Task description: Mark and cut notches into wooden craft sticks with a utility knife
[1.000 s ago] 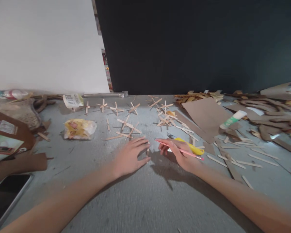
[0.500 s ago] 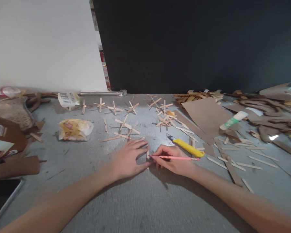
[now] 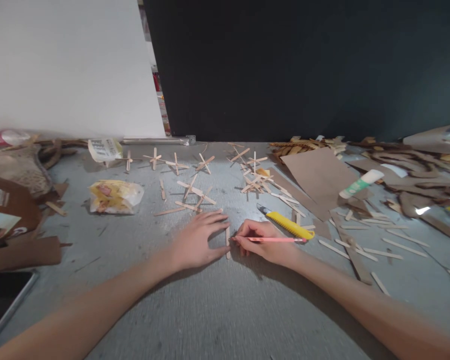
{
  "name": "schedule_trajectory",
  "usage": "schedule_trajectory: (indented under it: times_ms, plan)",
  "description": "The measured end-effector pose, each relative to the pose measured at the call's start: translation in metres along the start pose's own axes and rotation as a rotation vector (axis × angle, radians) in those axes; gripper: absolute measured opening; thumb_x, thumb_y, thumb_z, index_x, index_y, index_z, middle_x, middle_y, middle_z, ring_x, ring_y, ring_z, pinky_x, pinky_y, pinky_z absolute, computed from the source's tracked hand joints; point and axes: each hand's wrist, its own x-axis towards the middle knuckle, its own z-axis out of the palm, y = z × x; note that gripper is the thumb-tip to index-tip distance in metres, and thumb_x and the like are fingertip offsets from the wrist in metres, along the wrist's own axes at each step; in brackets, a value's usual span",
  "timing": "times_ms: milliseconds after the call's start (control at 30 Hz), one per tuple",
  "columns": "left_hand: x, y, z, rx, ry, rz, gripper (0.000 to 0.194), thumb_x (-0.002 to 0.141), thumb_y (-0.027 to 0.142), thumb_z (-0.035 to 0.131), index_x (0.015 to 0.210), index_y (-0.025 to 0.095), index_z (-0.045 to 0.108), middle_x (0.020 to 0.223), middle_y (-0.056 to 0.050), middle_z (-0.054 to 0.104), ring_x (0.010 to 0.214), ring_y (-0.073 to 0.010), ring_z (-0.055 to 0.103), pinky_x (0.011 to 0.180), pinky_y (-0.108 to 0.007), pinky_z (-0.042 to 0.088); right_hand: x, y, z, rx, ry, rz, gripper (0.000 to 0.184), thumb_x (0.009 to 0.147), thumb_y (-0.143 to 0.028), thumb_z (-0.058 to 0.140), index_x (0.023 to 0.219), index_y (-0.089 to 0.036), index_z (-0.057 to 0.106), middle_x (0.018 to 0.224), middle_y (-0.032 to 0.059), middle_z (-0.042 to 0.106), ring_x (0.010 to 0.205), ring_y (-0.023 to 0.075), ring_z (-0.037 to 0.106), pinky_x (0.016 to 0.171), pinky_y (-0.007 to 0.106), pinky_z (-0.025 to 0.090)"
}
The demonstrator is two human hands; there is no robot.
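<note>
A single wooden craft stick [image 3: 228, 243] lies upright in the view on the grey table. My left hand [image 3: 197, 240] rests to its left, fingers spread, with the thumb tip and a fingertip touching the stick's edge. To the right of the stick, my right hand [image 3: 262, 242] is closed around a pink pencil [image 3: 277, 240], whose tip is at the stick's middle. Just beyond the right hand lies a yellow utility knife [image 3: 290, 225] with its blade end pointing up and left. Crossed craft sticks [image 3: 197, 192] sit beyond my left hand.
Several small stick crosses [image 3: 176, 164] line the back. A plastic packet [image 3: 114, 196] and a phone [image 3: 7, 300] are on the left. To the right lie loose sticks [image 3: 392, 240], cardboard [image 3: 315, 175] and a white-green glue tube [image 3: 361, 184]. A black panel [image 3: 303, 70] stands behind.
The pencil has shifted slightly, its tip staying at the stick. More of the stick now shows between my hands. The view has moved a little.
</note>
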Motion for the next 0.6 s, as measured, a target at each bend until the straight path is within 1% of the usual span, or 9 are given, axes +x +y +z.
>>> schedule_trajectory:
  times_ms: [267,500,600]
  plan:
    - [-0.0001,0.0001,0.0,0.021,-0.013,-0.017,0.054,0.092,0.05,0.07,0.139,0.025,0.065,0.153,-0.012,0.058,0.148,-0.0299,0.047,0.125,-0.054,0.033,0.0,0.002,0.0012,-0.005,0.001,0.014,0.03,0.095,-0.05,0.063,0.08,-0.024,0.059,0.066,0.0007,0.072,0.057,0.0149,0.067,0.054,0.026,0.052]
    - [0.001,0.0003,0.0007,0.036,-0.01,-0.007,0.053,0.091,0.049,0.071,0.137,0.023,0.066,0.153,-0.012,0.059,0.147,-0.0306,0.049,0.123,-0.053,0.036,0.0009,0.0006,0.0014,0.0,0.0,0.019,0.03,0.093,-0.051,0.063,0.08,-0.024,0.058,0.064,0.0002,0.07,0.056,0.0148,0.066,0.054,0.026,0.051]
    - [0.0011,0.0013,0.0004,0.048,-0.026,-0.025,0.053,0.092,0.049,0.07,0.137,0.022,0.067,0.154,-0.013,0.058,0.147,-0.0312,0.049,0.123,-0.054,0.035,0.0007,-0.001,0.0008,0.009,-0.015,0.022,0.029,0.093,-0.05,0.063,0.08,-0.024,0.058,0.065,0.0003,0.07,0.056,0.0144,0.066,0.054,0.026,0.05]
